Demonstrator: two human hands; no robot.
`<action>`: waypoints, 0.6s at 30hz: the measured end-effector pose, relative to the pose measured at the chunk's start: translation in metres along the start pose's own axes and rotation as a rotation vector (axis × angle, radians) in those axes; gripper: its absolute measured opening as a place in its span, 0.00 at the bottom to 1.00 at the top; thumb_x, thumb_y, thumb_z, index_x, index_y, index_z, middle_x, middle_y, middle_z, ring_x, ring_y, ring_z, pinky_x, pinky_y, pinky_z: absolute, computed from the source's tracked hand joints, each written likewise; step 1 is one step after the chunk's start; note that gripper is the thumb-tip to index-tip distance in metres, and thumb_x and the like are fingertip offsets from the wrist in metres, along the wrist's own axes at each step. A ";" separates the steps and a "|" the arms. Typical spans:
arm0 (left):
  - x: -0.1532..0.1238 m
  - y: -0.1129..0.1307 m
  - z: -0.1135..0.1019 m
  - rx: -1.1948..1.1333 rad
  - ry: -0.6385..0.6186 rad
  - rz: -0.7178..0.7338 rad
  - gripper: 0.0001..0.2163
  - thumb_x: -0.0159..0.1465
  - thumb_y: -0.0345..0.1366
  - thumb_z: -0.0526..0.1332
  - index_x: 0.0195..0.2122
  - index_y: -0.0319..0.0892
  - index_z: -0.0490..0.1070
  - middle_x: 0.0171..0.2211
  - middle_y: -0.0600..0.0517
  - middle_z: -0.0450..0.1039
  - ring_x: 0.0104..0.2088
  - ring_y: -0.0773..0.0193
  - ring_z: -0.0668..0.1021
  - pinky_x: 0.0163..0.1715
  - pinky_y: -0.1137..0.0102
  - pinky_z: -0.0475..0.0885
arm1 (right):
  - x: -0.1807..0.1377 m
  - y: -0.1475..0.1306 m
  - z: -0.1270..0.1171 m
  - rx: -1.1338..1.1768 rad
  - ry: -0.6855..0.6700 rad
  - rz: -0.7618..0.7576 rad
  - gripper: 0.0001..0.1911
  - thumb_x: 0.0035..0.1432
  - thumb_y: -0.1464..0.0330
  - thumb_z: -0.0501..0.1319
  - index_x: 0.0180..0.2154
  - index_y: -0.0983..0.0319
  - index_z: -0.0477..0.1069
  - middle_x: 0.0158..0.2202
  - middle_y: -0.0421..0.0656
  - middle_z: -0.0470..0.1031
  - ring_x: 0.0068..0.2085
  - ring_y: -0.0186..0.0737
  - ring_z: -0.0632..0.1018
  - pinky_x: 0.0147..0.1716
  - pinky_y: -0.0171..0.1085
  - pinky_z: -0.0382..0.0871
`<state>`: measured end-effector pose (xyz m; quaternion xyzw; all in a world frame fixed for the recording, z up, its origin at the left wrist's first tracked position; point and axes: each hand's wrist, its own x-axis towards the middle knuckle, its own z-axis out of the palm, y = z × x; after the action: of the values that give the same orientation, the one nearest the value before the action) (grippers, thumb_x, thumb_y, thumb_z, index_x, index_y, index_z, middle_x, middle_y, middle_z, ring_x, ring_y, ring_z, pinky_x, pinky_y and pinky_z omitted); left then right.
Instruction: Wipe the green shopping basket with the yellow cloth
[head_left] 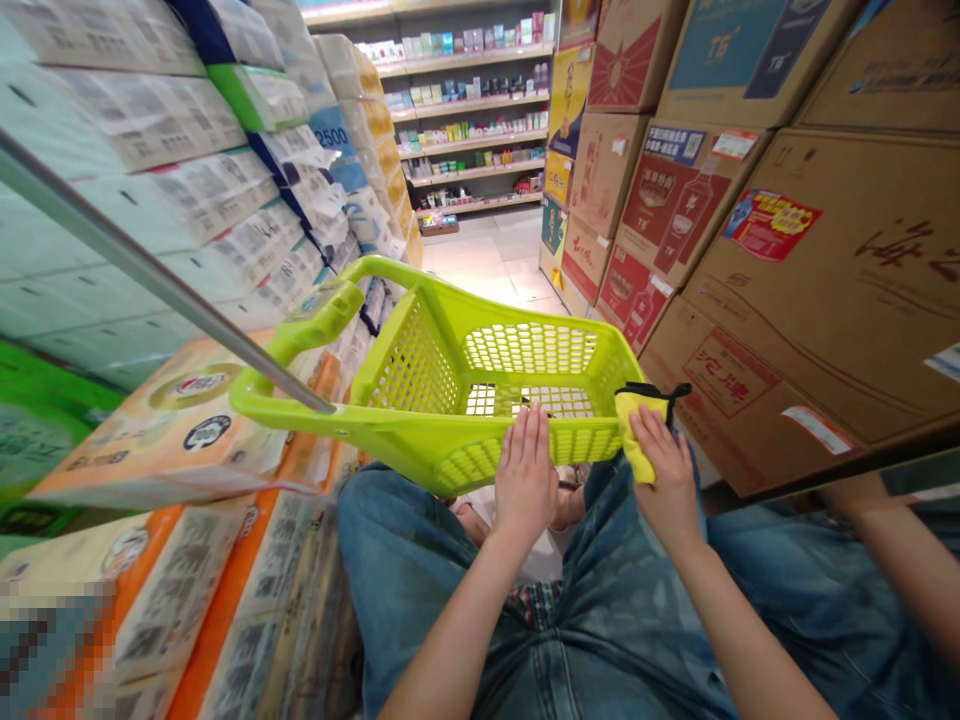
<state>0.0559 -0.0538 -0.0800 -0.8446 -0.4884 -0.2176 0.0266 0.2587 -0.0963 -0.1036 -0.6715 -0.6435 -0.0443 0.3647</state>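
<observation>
In front of my knees stands a lime-green plastic shopping basket [390, 425] with lattice walls and a long metal pull rod [187, 295] reaching up to the left. My left hand [527, 475] lies with straight fingers over the basket's near rim, holding nothing. At the basket's right end, my right hand [664, 470] presses a folded yellow cloth [632, 412] with black edging against the corner. Its fingers bend over the cloth, and part of the cloth is hidden beneath them. The basket's inside shows only its perforated floor and walls.
Stacked tissue packs [217, 195] rise on the left, with orange-and-white packs [195, 420] nearer me. Large cardboard boxes [847, 270] are piled close on the right. Shelves of small goods [480, 105] stand beyond the tiled floor [491, 250]. A reflective surface at lower right mirrors an arm.
</observation>
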 end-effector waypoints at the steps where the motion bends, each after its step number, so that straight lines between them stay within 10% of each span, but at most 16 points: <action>1: 0.000 0.000 0.000 0.000 0.002 0.000 0.37 0.60 0.29 0.54 0.70 0.32 0.41 0.71 0.42 0.48 0.71 0.56 0.49 0.68 0.57 0.55 | 0.002 -0.002 0.001 0.024 0.016 0.022 0.43 0.49 0.80 0.50 0.66 0.54 0.55 0.67 0.47 0.60 0.68 0.45 0.60 0.66 0.57 0.51; 11: -0.001 -0.004 0.008 0.048 0.026 0.005 0.35 0.62 0.28 0.52 0.70 0.32 0.43 0.70 0.42 0.50 0.71 0.56 0.49 0.67 0.56 0.56 | 0.023 -0.092 0.028 0.120 -0.082 -0.164 0.41 0.47 0.81 0.51 0.64 0.60 0.59 0.64 0.47 0.66 0.65 0.44 0.66 0.66 0.54 0.49; 18: -0.002 -0.002 0.002 0.033 0.008 0.011 0.35 0.61 0.29 0.54 0.70 0.32 0.43 0.71 0.43 0.46 0.71 0.56 0.47 0.68 0.57 0.55 | 0.016 -0.053 0.011 0.105 -0.163 -0.258 0.43 0.47 0.81 0.50 0.66 0.56 0.56 0.65 0.45 0.64 0.67 0.42 0.63 0.67 0.54 0.46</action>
<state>0.0546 -0.0538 -0.0827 -0.8459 -0.4872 -0.2126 0.0438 0.2095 -0.0821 -0.0803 -0.5649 -0.7531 -0.0026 0.3372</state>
